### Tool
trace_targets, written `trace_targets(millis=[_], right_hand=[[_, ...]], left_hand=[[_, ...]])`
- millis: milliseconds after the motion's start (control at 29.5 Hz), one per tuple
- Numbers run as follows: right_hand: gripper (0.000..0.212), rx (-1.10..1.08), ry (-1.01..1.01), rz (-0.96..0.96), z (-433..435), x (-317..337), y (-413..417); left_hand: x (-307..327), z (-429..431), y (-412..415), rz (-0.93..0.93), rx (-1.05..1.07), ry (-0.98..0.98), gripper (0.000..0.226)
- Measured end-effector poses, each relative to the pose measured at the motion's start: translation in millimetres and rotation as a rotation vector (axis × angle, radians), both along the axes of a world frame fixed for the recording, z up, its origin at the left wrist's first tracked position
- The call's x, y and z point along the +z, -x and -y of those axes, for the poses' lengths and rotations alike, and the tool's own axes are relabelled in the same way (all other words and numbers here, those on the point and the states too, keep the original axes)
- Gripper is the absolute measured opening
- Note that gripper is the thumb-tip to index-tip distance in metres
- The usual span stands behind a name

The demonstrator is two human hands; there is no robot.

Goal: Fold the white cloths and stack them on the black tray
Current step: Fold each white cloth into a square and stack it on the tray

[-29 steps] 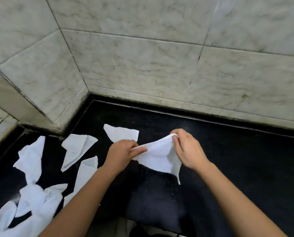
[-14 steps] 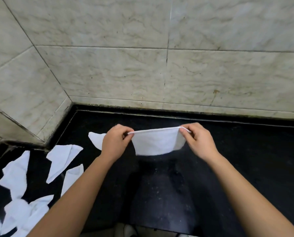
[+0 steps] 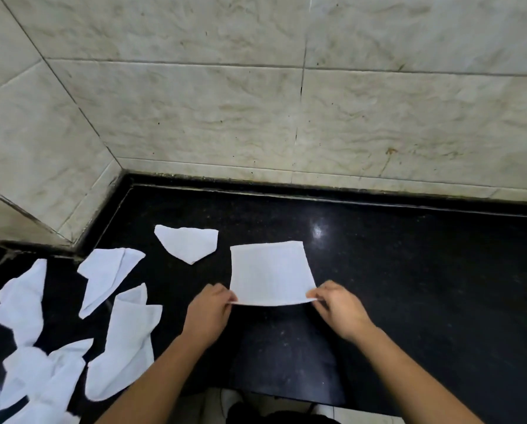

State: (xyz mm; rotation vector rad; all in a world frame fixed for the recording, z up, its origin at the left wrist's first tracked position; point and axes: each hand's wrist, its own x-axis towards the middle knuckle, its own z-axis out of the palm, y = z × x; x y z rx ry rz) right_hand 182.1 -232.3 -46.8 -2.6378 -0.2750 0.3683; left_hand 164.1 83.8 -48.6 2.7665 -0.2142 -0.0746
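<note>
Now laid flat, the white cloth [image 3: 271,272] looks squarish; left hand [image 3: 208,313] and right hand [image 3: 338,307] pinch near corners.

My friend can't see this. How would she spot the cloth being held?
Find the shiny black stone counter under the marbled wall. Mid-counter lies a flat rectangular white cloth. Only this one is pinched at its near corners by the left hand and right hand.

Cloth [image 3: 271,272] now spread flat on counter [image 3: 409,270], was hanging; both hands [image 3: 208,315] [image 3: 338,309] lowered, pinching near corners.
</note>
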Motion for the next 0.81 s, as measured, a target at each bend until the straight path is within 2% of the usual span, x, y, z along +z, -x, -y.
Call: trace_targets(millis=[169,271,407,474,610,711,813], right_hand=[[0.021,0.130,0.153,-0.351,-2.2,-25.3,39.5],[0.018,0.130,0.142,-0.438,0.9,-31.5,49.6],[0.019,0.105,0.093,-0.532,3.6,-35.8,45.7],[0.015,0.047,0.048,-0.536,4.2,-35.3,38.8],[0.011,-0.103,-0.091,-0.470,3.7,-32.8,16.0],[0.020,-0.264,-0.245,-0.416,-3.2,-35.3,-4.2],[0.021,-0.429,-0.391,-0.394,-14.0,-40.2,-20.5]], left_hand=[[-36.6,-3.3,50.6,-0.323,-0.169,-0.165,0.022],[-39.5,-4.6,59.8,-0.485,-0.254,-0.220,0.029],[-38.5,-11.3,49.5,-0.578,-0.267,-0.146,0.024],[-34.8,-16.4,40.4,-0.606,-0.202,-0.076,0.021],[-30.0,-23.2,16.4,-0.590,0.040,0.199,0.011],[-32.8,-26.1,-1.9,-0.583,0.231,0.382,0.015],[-39.4,-24.8,-14.2,-0.537,0.411,0.486,0.014]])
